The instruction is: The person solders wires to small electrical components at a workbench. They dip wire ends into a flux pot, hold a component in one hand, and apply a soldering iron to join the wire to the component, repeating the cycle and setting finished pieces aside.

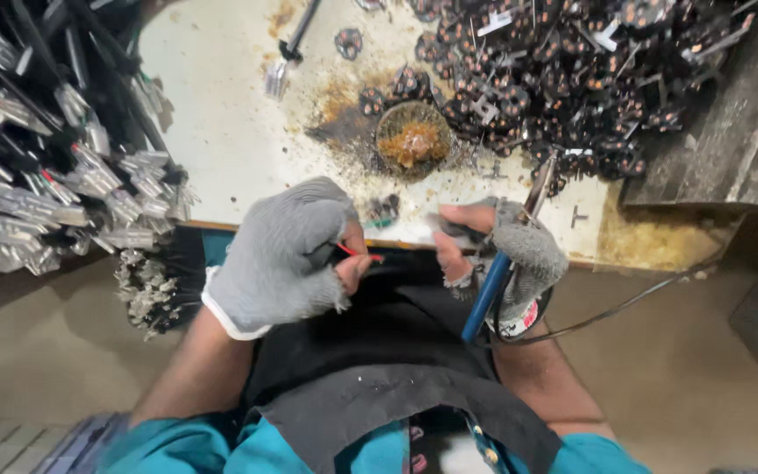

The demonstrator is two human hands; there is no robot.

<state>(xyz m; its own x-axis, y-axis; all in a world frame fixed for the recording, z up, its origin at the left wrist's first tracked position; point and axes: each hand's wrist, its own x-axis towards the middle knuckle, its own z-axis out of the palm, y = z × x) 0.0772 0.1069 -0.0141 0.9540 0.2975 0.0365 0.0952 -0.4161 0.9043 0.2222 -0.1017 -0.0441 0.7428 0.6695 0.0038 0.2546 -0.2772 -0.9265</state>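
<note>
Head view looked straight down on two gloved hands held close together just in front of the workbench (239,132) edge. The left hand (278,259) was closed, its bare fingertips (350,268) pinched on a thin red wire (360,254). That wire's long axis ran nearly level, from the pinch toward the right hand (506,254), its free end stopping short of the right thumb. The left hand was therefore on the wire; the right was near but apart from it. The right hand was closed around a blue-handled soldering iron (487,297), which slanted up from near the lap, through the fist, to a tip that rose over the bench edge. A dark cord (625,305) trailed from that hand away to the right.

Farther onto the bench from the hands sat a round tin of brown paste (412,139), ringed by stains. Beyond and right of it lay a heap of small dark round parts (563,79); at the bench's left end lay a mass of black leads with metal terminals (54,158).

How far the wire ran back inside the left glove was hidden. A small dark piece seemed to sit between the right thumb and forefinger, too blurred to identify.
</note>
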